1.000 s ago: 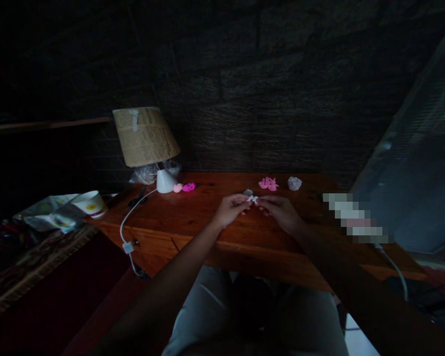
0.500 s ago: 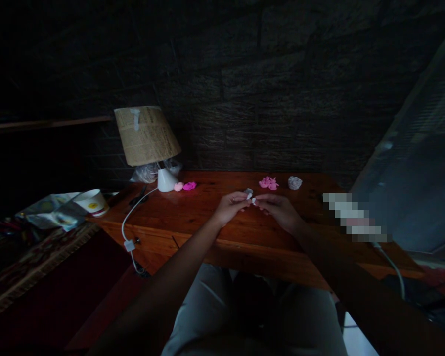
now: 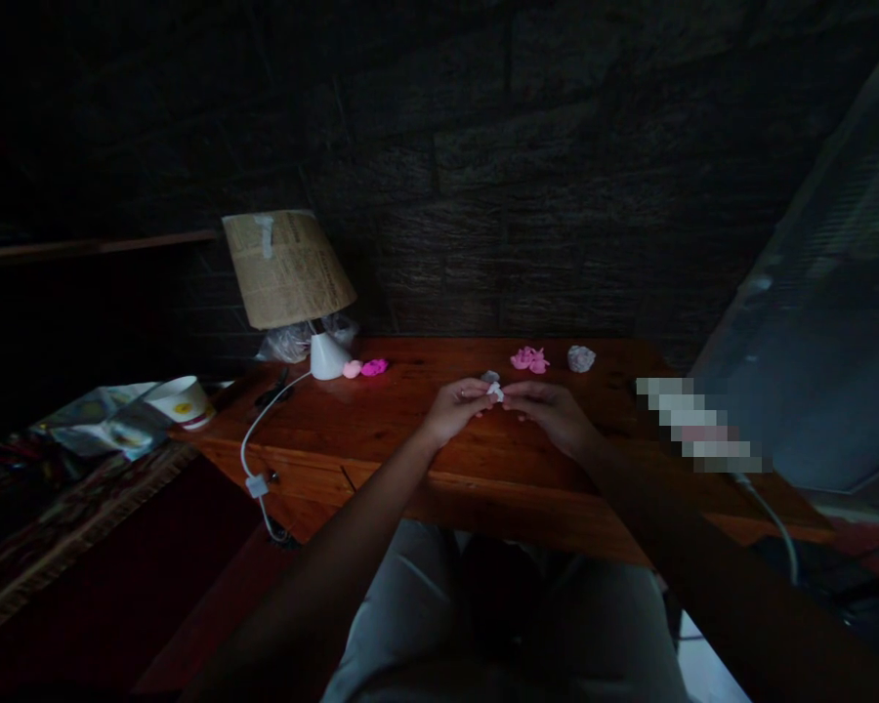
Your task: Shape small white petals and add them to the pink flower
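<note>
Over the wooden table, a small white piece, soft-looking like modelling clay (image 3: 496, 392), is pinched between my two hands. My left hand (image 3: 454, 410) grips its left side with thumb and fingertips. From the right, my right hand (image 3: 549, 410) pinches the same piece, fingertips close to those of the left. Just behind the fingers lies a greyish-white lump (image 3: 490, 376), partly hidden. Farther back rest a pink, petalled-looking lump (image 3: 529, 360) and a rough whitish lump (image 3: 581, 359).
On the wooden table (image 3: 381, 420) stands a lamp (image 3: 289, 268) with a light pink ball (image 3: 353, 369) and a magenta lump (image 3: 374, 367) by its base. A paper cup (image 3: 181, 401) is at the left edge. A blurred-out white object (image 3: 703, 425) lies right.
The white bits at my fingertips were apart half a second ago and now appear together as one piece. Both hands stay in nearly the same place.
</note>
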Available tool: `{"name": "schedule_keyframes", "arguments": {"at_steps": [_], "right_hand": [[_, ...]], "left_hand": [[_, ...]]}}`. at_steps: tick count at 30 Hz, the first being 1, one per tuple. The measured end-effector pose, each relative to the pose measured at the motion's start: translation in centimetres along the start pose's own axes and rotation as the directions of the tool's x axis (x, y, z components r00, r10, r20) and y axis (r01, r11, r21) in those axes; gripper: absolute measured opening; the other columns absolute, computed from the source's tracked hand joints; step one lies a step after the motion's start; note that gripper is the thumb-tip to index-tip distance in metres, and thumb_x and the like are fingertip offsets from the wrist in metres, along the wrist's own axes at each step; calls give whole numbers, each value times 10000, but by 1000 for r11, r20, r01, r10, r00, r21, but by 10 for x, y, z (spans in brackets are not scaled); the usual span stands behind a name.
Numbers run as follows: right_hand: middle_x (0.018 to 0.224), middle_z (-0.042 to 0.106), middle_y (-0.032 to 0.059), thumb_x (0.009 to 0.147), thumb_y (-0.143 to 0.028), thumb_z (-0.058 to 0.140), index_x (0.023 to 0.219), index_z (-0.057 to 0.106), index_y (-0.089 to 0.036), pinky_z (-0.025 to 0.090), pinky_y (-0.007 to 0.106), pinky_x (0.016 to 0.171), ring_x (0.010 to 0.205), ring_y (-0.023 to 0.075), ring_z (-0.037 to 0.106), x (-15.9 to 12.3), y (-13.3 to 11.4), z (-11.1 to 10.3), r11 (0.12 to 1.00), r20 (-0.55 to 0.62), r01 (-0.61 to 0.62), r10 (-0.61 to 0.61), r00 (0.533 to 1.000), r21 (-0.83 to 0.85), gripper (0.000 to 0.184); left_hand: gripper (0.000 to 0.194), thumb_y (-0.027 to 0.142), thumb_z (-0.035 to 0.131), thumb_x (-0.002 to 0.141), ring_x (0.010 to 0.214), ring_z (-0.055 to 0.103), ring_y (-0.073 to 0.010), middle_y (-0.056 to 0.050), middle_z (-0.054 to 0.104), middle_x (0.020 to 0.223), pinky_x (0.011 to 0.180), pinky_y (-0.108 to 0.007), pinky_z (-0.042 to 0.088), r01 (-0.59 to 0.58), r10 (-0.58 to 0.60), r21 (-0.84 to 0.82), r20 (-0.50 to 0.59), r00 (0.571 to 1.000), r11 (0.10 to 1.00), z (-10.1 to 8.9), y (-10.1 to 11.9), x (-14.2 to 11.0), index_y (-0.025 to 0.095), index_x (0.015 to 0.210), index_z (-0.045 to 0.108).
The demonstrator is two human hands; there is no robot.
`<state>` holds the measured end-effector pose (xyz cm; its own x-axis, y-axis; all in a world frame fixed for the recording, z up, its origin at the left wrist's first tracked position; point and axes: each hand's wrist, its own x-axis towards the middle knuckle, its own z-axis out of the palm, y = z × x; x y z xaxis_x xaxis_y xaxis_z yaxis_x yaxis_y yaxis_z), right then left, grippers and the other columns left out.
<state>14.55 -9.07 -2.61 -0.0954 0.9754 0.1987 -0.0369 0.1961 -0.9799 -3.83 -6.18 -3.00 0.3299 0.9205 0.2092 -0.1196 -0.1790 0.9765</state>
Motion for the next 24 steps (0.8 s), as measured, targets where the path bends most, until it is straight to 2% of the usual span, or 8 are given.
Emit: {"name": "schedule_keyframes", "arguments": {"at_steps": [10, 24], "right_hand": [[869, 769, 45, 623, -362, 825, 850, 782, -216, 496, 319, 681, 776, 185, 650, -1, -2, 2, 1000, -4, 19, -19, 1000, -11, 274], [813, 760, 31, 588, -385, 841, 806, 763, -212, 478, 300, 641, 741, 175, 639, 0, -1, 2, 1000, -33, 20, -19, 999, 19, 289]], "left_hand": [[381, 348, 884, 549, 739, 630, -133, -43, 744, 829, 622, -229, 415, 9, -10, -35, -37, 999, 999, 0, 1, 1, 151, 833, 723], [406, 381, 881, 562, 734, 632, -129, -45, 748, 838, 635, -234, 415, 5, -4, -19, 11, 1000, 1000, -1, -1, 2, 155, 852, 710]]}}
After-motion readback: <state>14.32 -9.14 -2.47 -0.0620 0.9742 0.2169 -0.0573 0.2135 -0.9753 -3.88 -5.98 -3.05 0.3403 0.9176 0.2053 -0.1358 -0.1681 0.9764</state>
